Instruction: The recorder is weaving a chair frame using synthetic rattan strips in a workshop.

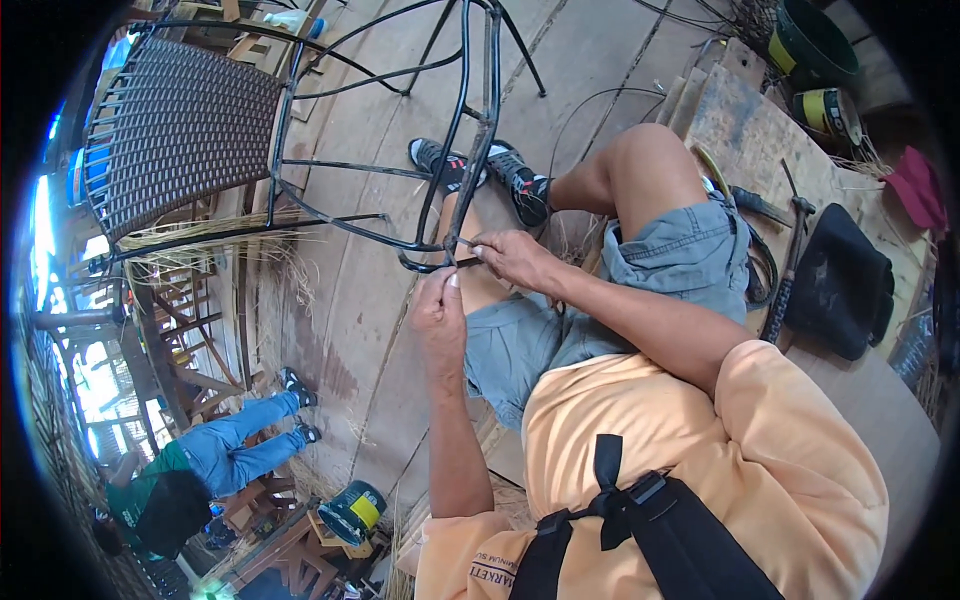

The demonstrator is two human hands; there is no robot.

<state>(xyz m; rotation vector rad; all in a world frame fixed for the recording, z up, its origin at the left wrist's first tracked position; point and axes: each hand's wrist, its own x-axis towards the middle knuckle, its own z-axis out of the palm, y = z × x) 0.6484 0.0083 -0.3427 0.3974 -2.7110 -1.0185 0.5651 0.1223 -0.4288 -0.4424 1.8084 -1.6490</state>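
Note:
A black metal chair frame with a brown woven panel lies across the upper left, one curved corner near my knees. My left hand is closed just below that corner, thumb and fingers pinching a thin dark weaving strand. On the corner's other side my right hand is closed, fingertips pinching a strand beside the tube. The strand appears to pass around the frame where two tubes meet. Wrapping covers part of the long tube above my hands.
To my right, a wooden bench holds a hammer, a black cloth-like item and a maroon cloth. Buckets stand at the upper right. Loose strands lie left of the frame. Another person bends at lower left, near a green bucket.

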